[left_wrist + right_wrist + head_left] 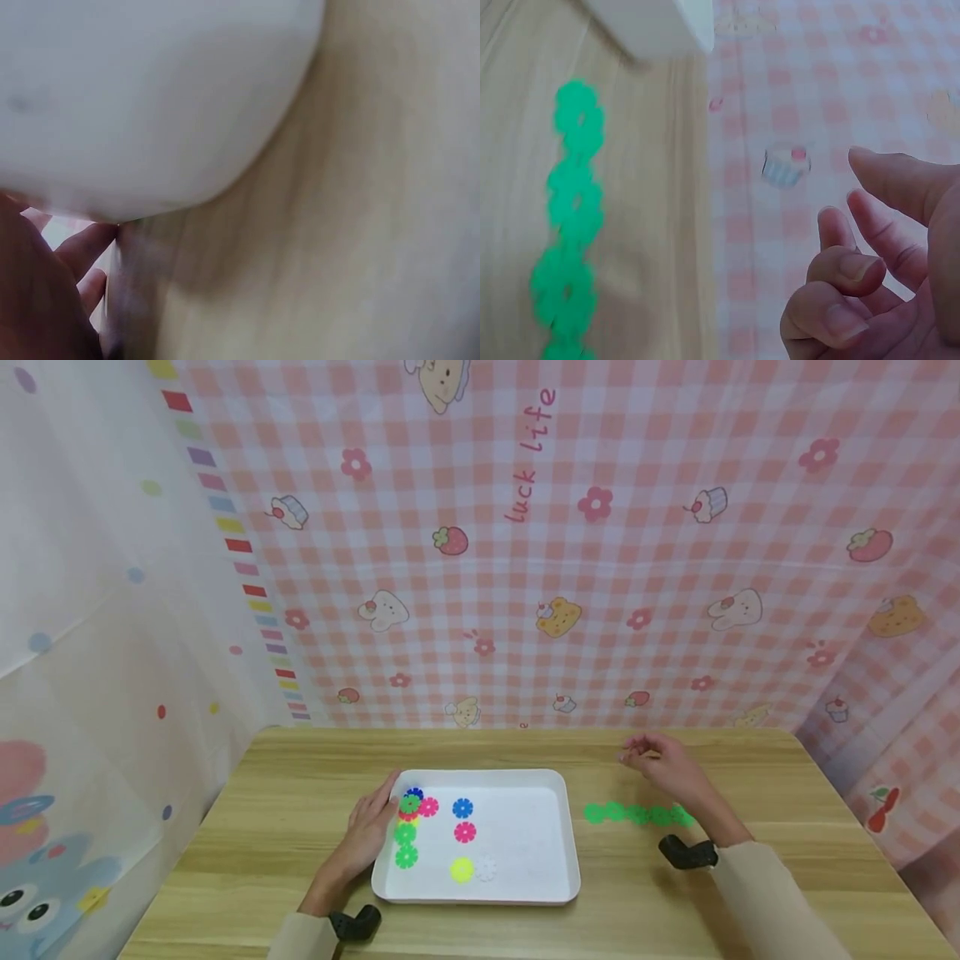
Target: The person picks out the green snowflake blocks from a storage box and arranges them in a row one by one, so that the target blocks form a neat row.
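A white tray (517,843) lies on the wooden table with flower-shaped plastic discs in it. My left hand (369,827) grips the tray's left rim near its far corner; part of its fingers is hidden behind the tray wall in the left wrist view. Inside, several green discs (406,834) line the left side, with pink and dark blue ones beside or under them. A blue disc (462,808), a pink disc (465,832), a yellow disc (462,870) and a white disc (486,868) sit farther right. My right hand (667,768), loosely bent and holding nothing, hovers beyond a green chain of joined discs (566,289).
The wooden table (300,777) ends at a pink checked cloth (525,652) hanging behind it. A pale cloth with dots and cartoon figures (135,635) hangs at the left. Each wrist wears a black device, such as the right wrist device (686,852).
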Demonstrator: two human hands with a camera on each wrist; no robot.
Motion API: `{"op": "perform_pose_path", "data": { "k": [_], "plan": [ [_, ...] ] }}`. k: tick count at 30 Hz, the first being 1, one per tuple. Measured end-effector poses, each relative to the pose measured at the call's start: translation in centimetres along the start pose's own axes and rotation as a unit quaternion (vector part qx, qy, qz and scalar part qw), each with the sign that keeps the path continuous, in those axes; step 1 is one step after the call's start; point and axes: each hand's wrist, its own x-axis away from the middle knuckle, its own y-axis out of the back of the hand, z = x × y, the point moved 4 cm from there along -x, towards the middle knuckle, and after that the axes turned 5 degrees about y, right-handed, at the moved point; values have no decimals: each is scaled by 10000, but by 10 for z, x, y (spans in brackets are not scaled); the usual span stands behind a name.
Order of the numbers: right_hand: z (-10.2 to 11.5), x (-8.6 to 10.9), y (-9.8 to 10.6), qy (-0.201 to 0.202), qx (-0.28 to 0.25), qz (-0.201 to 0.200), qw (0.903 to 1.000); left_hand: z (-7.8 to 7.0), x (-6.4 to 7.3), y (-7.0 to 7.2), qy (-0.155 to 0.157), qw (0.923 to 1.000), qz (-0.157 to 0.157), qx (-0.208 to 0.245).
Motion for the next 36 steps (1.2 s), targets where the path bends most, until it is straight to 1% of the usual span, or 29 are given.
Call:
{"op": "perform_pose_path", "data": {
  "k": [5,9,12,14,16,19,23,26,31,36],
  "plan": [
    [23,-18,-22,312,-87,175,9993,1,0,0,34,10000,-14,46],
    [37,-30,-46,601,-247,489,9967,1,0,0,57,10000,-42,0],
    [47,-36,-68,780,-320,819,9931,2,0,0,6,9999,-97,-80],
    [53,-38,-85,737,-362,1025,9913,2,-1,0,-35,9998,-136,-138],
    [60,-40,-102,605,-374,1199,9902,2,-1,0,-83,9997,-169,-158],
    [71,-41,-126,458,-272,1449,9880,2,-1,0,-104,9997,-152,-177],
    [82,-42,-157,513,-151,1832,9816,1,0,0,-99,9997,-110,-180],
    [87,-44,-178,548,-201,2061,9768,0,-1,1,-106,9998,-102,-141],
    [90,-49,-207,643,-258,2255,9718,0,-1,0,-83,9998,-84,-166],
    [91,-55,-232,517,-210,2296,9717,0,-1,0,-60,9997,-105,-218]
  ]
}}
